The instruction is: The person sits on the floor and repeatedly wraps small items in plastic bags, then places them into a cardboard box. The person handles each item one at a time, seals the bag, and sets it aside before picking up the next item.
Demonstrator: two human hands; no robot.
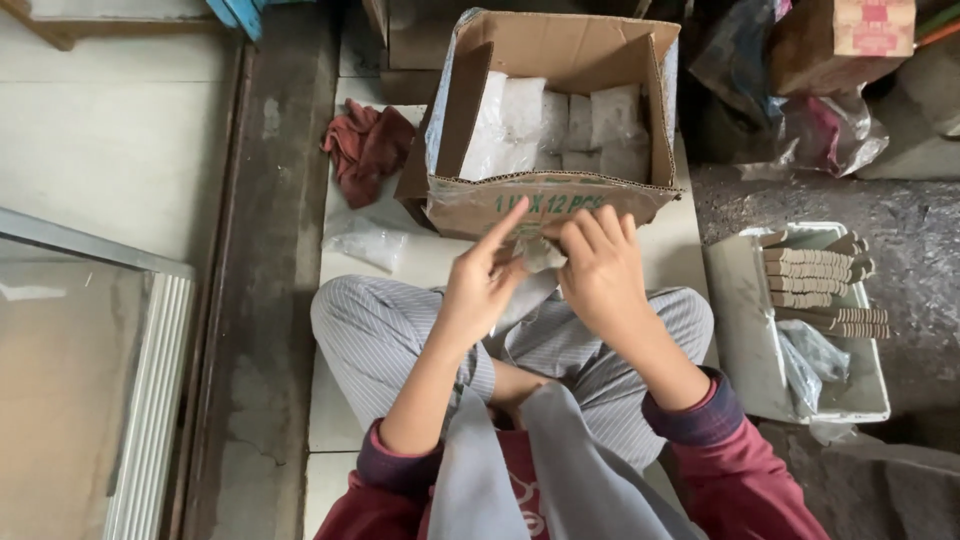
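I sit cross-legged on a pale tiled floor. Both hands are raised over my lap, holding a small clear plastic packet (538, 255) between them. My left hand (482, 285) pinches the packet's left side with the index finger pointing up. My right hand (600, 268) curls over its right side. Just beyond the hands stands an open cardboard box (545, 205) holding several white filled plastic packets (520, 125).
A red cloth (365, 148) lies left of the box, with a clear bag (368, 240) below it. A white tray (745, 330) with stacked brown cardboard pieces (815, 282) sits on my right. Glass panel (60, 380) at the left; bags and boxes at the back right.
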